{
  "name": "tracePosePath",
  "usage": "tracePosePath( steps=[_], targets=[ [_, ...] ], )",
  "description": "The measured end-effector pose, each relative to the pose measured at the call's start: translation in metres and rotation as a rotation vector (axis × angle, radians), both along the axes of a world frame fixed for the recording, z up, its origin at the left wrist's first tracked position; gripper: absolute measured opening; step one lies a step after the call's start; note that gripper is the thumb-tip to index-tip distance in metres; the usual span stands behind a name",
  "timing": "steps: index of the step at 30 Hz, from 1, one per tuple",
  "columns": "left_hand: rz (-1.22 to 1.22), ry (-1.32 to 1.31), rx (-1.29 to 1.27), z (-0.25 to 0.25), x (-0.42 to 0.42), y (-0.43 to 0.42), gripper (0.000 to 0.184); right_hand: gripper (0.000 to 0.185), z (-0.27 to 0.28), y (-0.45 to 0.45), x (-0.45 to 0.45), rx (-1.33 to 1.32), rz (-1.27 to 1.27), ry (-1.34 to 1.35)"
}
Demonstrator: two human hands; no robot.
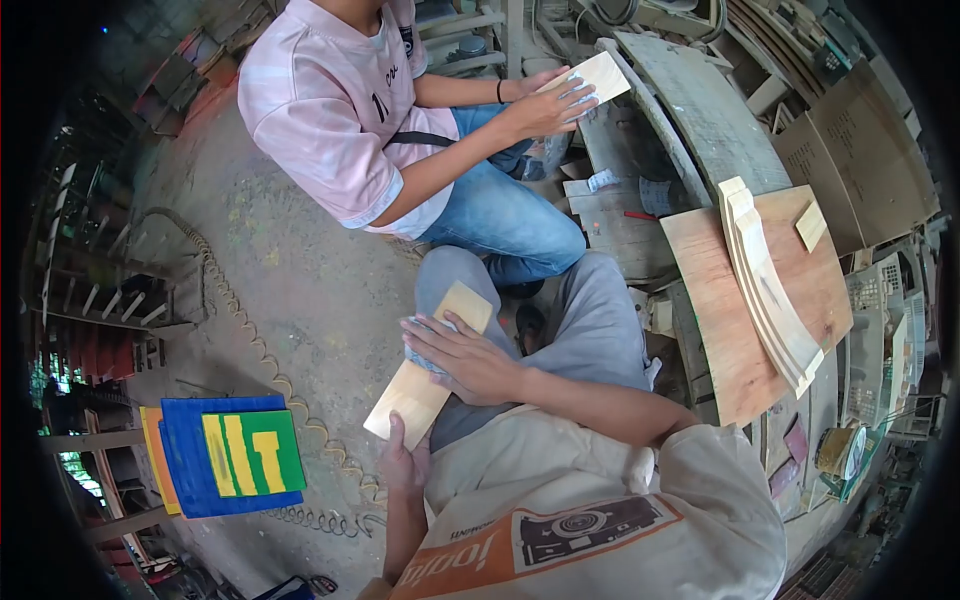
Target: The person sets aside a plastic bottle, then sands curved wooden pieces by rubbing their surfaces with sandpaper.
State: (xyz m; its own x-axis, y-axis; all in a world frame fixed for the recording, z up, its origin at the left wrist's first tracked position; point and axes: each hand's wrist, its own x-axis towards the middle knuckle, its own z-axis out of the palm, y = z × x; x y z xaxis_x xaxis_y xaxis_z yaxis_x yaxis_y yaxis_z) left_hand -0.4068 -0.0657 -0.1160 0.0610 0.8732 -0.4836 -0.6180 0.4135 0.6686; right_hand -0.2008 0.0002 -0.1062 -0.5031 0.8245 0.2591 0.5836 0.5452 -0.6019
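Observation:
A pale flat wooden board (408, 396) lies slanted across my lap. My left hand (405, 458) grips its lower end, thumb on top. My right hand (465, 358) lies over the upper part, its fingers pressing a crumpled blue-grey piece (428, 345), sandpaper or cloth, onto the wood. The board's upper end shows beyond my right fingers. Opposite me a seated person in a pink shirt (330, 110) holds a similar pale board (605, 78), one hand pressing a light blue-grey piece on it.
On the right, a plywood sheet (690, 250) bears long curved wooden mouldings (762, 285) and a small wooden block (811, 226). Behind it stands a cardboard panel (860, 160). Coiled hose (235, 305) crosses the floor near blue, green and yellow painted panels (185, 455) on the left.

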Motion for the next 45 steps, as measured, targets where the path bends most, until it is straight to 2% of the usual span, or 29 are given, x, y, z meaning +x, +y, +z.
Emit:
tracePosePath(
  steps=[4, 6, 8, 14, 16, 18, 20, 22, 24, 27, 30, 32, 33, 34, 36, 38, 39, 40, 41, 42, 43, 45],
  targets=[
    [0.065, 0.006, 0.022, 0.007, 0.008, -0.009, 0.045, 0.058, -0.016, 0.035, 0.001, -0.048, -0.055, -0.009],
    [0.059, 0.043, 0.032, 0.004, 0.001, -0.008, 0.044, 0.055, -0.027, 0.049, 0.005, -0.158, -0.131, 0.106],
    [-0.055, -0.003, 0.072, -0.002, -0.008, 0.001, 0.042, 0.056, -0.030, 0.053, 0.006, -0.187, -0.111, 0.057],
    [-0.071, 0.134, 0.046, 0.022, 0.007, 0.011, 0.042, 0.057, -0.040, 0.055, 0.011, -0.236, -0.070, 0.071],
    [-0.049, 0.109, 0.039, 0.026, 0.010, 0.016, 0.042, 0.051, -0.059, 0.062, 0.015, -0.148, -0.144, 0.360],
    [-0.006, 0.099, 0.016, 0.031, 0.009, 0.014, 0.043, 0.040, -0.045, 0.064, 0.030, -0.306, -0.339, 0.349],
    [-0.013, 0.095, 0.037, 0.035, 0.012, 0.016, 0.043, 0.033, -0.069, 0.071, 0.033, -0.117, -0.357, 0.451],
    [0.033, 0.082, 0.014, 0.036, 0.015, 0.016, 0.039, 0.036, -0.082, 0.072, 0.035, -0.385, -0.286, 0.494],
    [0.073, 0.061, 0.001, 0.037, 0.017, 0.017, 0.035, 0.044, -0.083, 0.074, 0.036, -0.465, -0.218, 0.599],
    [0.089, 0.017, 0.017, 0.044, 0.021, 0.018, 0.037, 0.045, -0.086, 0.074, 0.037, -0.381, -0.170, 0.536],
    [0.107, 0.046, 0.053, 0.050, 0.022, 0.020, 0.042, 0.048, -0.072, 0.073, 0.035, -0.474, -0.028, 0.688],
    [0.154, 0.104, 0.057, 0.054, 0.022, 0.022, 0.045, 0.046, -0.054, 0.062, 0.031, -0.344, 0.055, 0.608],
    [0.158, 0.103, 0.058, 0.053, 0.022, 0.025, 0.045, 0.045, -0.039, 0.057, 0.027, -0.242, 0.122, 0.477],
    [0.158, 0.108, 0.030, 0.051, 0.021, 0.026, 0.045, 0.045, -0.022, 0.048, 0.019, -0.144, 0.188, 0.346],
    [0.161, 0.108, -0.003, 0.050, 0.021, 0.026, 0.044, 0.043, 0.021, 0.021, -0.009, -0.005, 0.355, 0.247],
    [0.150, -0.067, 0.041, 0.053, 0.019, 0.029, 0.044, 0.041, 0.020, 0.028, -0.006, 0.042, 0.394, 0.220],
    [0.143, -0.059, 0.034, 0.054, 0.016, 0.027, 0.044, 0.039, 0.018, 0.031, -0.006, 0.083, 0.426, 0.200],
    [0.135, -0.025, 0.022, 0.054, 0.015, 0.024, 0.044, 0.036, 0.007, 0.046, 0.011, 0.012, 0.411, 0.263],
    [0.129, 0.003, 0.019, 0.053, 0.016, 0.024, 0.043, 0.038, -0.015, 0.060, 0.025, -0.236, 0.272, 0.474],
    [0.123, 0.032, 0.016, 0.053, 0.018, 0.024, 0.043, 0.038, -0.042, 0.075, 0.051, -0.318, 0.200, 0.515],
    [0.131, 0.034, 0.032, 0.052, 0.020, 0.023, 0.043, 0.038, -0.052, 0.073, 0.049, -0.314, 0.202, 0.511],
    [0.153, 0.073, 0.074, 0.048, 0.022, 0.024, 0.043, 0.038, -0.049, 0.067, 0.047, -0.296, 0.034, 0.472]
  ],
)
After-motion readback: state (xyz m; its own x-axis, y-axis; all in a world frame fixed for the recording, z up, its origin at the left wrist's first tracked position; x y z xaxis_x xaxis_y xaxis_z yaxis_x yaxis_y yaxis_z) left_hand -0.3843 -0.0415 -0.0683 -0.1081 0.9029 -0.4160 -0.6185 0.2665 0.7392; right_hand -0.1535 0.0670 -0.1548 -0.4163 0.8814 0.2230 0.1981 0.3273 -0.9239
